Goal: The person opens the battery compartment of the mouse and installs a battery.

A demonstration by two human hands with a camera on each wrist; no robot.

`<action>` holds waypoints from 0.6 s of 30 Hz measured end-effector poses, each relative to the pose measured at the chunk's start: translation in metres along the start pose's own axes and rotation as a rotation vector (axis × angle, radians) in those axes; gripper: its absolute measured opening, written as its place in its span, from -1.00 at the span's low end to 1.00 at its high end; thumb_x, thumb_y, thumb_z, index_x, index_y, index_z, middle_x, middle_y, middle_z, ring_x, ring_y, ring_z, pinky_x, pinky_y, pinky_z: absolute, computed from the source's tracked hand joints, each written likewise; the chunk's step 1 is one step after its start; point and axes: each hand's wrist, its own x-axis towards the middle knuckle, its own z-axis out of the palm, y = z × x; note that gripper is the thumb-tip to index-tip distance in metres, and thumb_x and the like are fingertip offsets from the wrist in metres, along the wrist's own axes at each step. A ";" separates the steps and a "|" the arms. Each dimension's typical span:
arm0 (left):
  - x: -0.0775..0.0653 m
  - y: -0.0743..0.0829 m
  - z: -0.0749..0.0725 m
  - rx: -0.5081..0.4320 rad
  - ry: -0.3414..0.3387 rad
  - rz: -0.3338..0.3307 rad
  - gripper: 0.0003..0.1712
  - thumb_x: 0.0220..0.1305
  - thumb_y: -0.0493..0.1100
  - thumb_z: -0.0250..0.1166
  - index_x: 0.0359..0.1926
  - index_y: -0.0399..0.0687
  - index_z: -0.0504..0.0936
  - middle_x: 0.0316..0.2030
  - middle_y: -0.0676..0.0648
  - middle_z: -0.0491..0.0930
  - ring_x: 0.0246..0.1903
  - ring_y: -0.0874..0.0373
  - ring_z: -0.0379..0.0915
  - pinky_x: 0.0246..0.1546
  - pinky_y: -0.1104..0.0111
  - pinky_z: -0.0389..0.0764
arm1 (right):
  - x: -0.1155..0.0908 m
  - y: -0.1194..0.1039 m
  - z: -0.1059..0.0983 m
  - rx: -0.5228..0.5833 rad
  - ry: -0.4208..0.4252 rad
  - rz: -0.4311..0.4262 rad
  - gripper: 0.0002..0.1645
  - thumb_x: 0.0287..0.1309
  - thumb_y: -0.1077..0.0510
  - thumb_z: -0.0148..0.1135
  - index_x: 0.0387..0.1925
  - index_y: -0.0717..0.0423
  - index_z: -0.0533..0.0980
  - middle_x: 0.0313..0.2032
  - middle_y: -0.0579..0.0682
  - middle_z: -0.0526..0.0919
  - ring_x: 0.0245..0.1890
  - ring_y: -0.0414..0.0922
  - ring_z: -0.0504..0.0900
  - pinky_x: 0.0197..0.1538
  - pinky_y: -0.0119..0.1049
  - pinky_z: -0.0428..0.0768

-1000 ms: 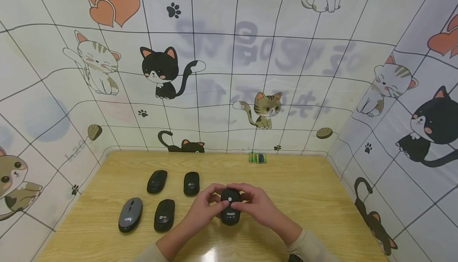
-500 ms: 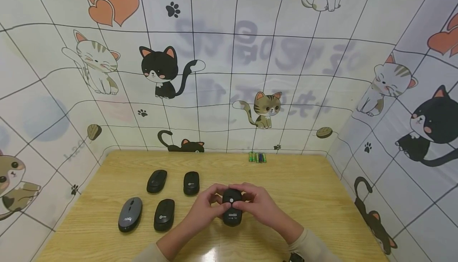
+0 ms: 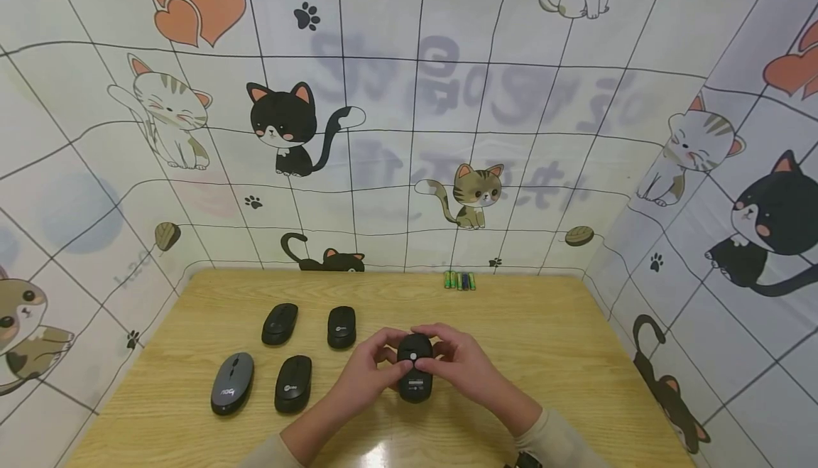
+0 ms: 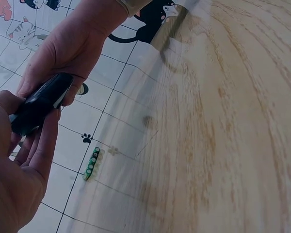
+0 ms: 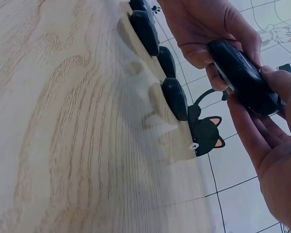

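A black computer mouse (image 3: 416, 387) is held underside up between both hands, above the front middle of the table; a label and a round white spot show on its underside. My left hand (image 3: 369, 367) grips its left side, thumb on the underside. From the right, my right hand (image 3: 465, 368) holds it the same way, its thumb tip meeting the left one. In the left wrist view the mouse (image 4: 41, 104) is dark and raised off the wood. The right wrist view shows fingers of both hands wrapped along the mouse (image 5: 245, 80).
Left on the wooden table (image 3: 543, 354) lie a grey mouse (image 3: 233, 384) and black mice: one in front (image 3: 294, 384), one behind (image 3: 280, 324) and one nearer the middle (image 3: 341, 327). Several green batteries (image 3: 460, 281) stand at the back edge. A cat-print sheet (image 3: 383, 99) surrounds the table.
Both hands and the held mouse have shifted very slightly to the right since a second ago. The grip looks the same, and the other mice and batteries stay put.
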 end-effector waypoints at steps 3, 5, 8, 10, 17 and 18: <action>0.000 -0.001 -0.001 0.003 -0.001 -0.004 -0.56 0.48 -0.27 0.47 0.31 -0.07 0.64 0.07 -0.19 0.59 -0.14 0.02 0.71 -0.25 0.15 0.89 | 0.001 0.002 0.001 -0.012 0.012 -0.030 -0.41 0.47 0.15 0.49 0.45 0.08 0.58 0.25 0.15 0.68 -0.06 -0.05 0.78 -0.07 -0.24 0.81; 0.000 -0.001 -0.001 0.004 -0.003 -0.006 -0.56 0.48 -0.27 0.47 0.31 -0.08 0.64 0.07 -0.19 0.59 -0.15 0.02 0.70 -0.25 0.16 0.89 | 0.001 0.003 0.001 -0.016 0.021 -0.047 -0.40 0.46 0.18 0.49 0.45 0.08 0.57 0.23 0.16 0.68 -0.04 -0.04 0.78 -0.04 -0.23 0.82; 0.000 -0.002 -0.001 0.004 -0.008 -0.007 -0.56 0.49 -0.26 0.47 0.32 -0.09 0.64 0.07 -0.20 0.59 -0.15 0.03 0.70 -0.25 0.17 0.89 | 0.002 0.005 0.002 -0.035 0.045 -0.069 -0.38 0.43 0.19 0.51 0.46 0.00 0.58 0.19 0.10 0.69 -0.01 -0.02 0.77 -0.01 -0.22 0.81; 0.000 -0.002 0.000 0.004 -0.010 -0.010 -0.56 0.48 -0.25 0.48 0.31 -0.09 0.64 0.07 -0.20 0.60 -0.15 0.03 0.70 -0.26 0.18 0.88 | 0.002 0.006 0.002 -0.056 0.062 -0.088 -0.37 0.42 0.19 0.53 0.45 -0.04 0.59 0.17 0.04 0.70 0.01 -0.02 0.76 0.02 -0.20 0.80; 0.000 -0.001 0.001 0.008 -0.022 -0.022 -0.58 0.48 -0.26 0.48 0.29 -0.09 0.65 0.09 -0.19 0.59 -0.14 0.01 0.69 -0.27 0.18 0.88 | 0.004 0.005 0.002 -0.103 0.110 -0.148 -0.49 0.39 0.15 0.56 0.32 -0.13 0.69 0.12 -0.09 0.74 0.06 -0.08 0.74 0.11 -0.17 0.78; 0.000 -0.001 0.002 0.008 -0.021 -0.025 -0.57 0.47 -0.27 0.48 0.29 -0.11 0.65 0.09 -0.20 0.59 -0.14 0.01 0.70 -0.27 0.18 0.88 | 0.004 0.006 0.001 -0.107 0.115 -0.151 -0.49 0.39 0.14 0.56 0.31 -0.12 0.70 0.12 -0.10 0.75 0.07 -0.08 0.73 0.12 -0.16 0.77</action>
